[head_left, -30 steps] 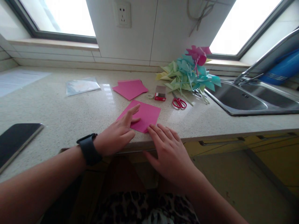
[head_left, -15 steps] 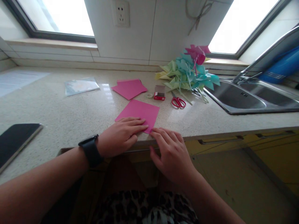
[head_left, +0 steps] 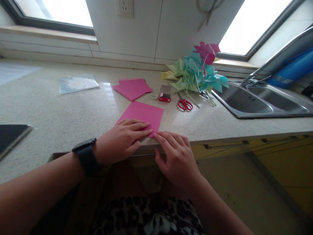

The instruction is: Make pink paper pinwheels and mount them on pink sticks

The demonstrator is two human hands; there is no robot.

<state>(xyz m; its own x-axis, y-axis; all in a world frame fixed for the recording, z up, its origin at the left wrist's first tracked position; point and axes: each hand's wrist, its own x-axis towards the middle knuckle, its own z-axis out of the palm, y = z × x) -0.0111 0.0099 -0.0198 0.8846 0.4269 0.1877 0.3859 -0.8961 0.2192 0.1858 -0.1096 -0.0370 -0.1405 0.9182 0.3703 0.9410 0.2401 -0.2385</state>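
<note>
A pink sheet of paper (head_left: pixel 144 112) lies at the front edge of the counter. Across its near left part rests my left hand (head_left: pixel 123 138), flat with fingers stretched out, a black watch on its wrist. My right hand (head_left: pixel 174 155) touches the sheet's near corner with the index fingertip; its other fingers lie side by side, and the thumb stands apart below the counter edge. Behind this sheet are more pink sheets (head_left: pixel 133 88), overlapping. A roll of tape (head_left: pixel 154 97), a small red box (head_left: pixel 165 94) and red-handled scissors (head_left: pixel 185 104) lie to their right.
Paper pinwheels (head_left: pixel 195 73) in green, blue, yellow and pink are heaped at the back right, beside a steel double sink (head_left: pixel 234 112). A clear plastic packet (head_left: pixel 78 84) lies back left. A dark flat device (head_left: pixel 12 137) is at the left edge.
The view has shifted slightly, so the counter items sit a little further left and higher. Both hands keep nearly the same place on the pink sheet.
</note>
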